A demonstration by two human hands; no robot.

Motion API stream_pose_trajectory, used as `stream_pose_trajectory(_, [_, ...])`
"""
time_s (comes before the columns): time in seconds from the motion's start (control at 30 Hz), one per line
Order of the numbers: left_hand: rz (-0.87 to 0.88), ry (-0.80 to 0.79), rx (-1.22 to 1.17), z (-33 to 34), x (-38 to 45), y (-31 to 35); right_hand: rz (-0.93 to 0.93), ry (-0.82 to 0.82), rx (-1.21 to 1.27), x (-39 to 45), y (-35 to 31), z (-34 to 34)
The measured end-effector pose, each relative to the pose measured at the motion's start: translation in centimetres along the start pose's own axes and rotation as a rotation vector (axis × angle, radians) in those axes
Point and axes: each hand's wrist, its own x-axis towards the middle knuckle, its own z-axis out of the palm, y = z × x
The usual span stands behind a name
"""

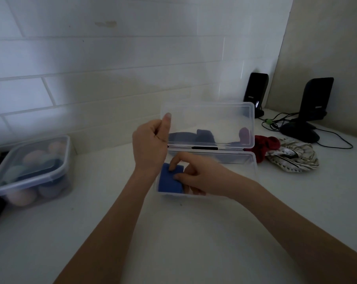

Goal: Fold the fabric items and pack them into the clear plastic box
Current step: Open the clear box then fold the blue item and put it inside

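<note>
Head camera looks down, close over the counter (104, 201).

A clear plastic box (248, 158) sits open on a white worktop (173, 242), its hinged lid (210, 124) standing upright at the far edge. A folded blue cloth (169, 184) lies flat in the box's left end, against the near wall. Just beside the box's right end, a crumpled red cloth (266, 145) rests on the worktop, touching a bunched pale cloth (294, 158) with dark stripes further right. Seen through the raised lid, dark blue fabric (194, 137) lies behind the box, with a purplish piece (244, 133) near its right side.
</note>
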Motion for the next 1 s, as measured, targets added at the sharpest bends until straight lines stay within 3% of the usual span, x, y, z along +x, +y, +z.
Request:
stream_pose_trajectory(0.17, [-0.093, -0.014, 0.025, 0.3, -0.4, -0.1, -0.042, 0.056, -0.074, 0.1, -0.1, -0.2])
stream_pose_trajectory(0.47, [-0.315, -0.129, 0.107, 0.4, -0.2, -1.7, 0.020, -0.019, -0.054, 1.1, 0.4, -1.2])
stream_pose_trajectory(0.63, [-0.447, -0.279, -0.070, 0.6, 0.0, -2.3, -0.029, 0.034, -0.118, 1.1, 0.6, -0.8])
stream_pose_trajectory(0.8, [-0.513, -0.306, -0.083, 0.8, -0.3, -2.1, -0.025, 0.062, -0.104, 1.3, 0.4, -0.8])
stream_pose_trajectory(1.0, [-0.721, -0.345, -0.132, 0.5, 0.2, -2.5, 0.003, -0.063, -0.090, 1.6, -0.2, -1.4])
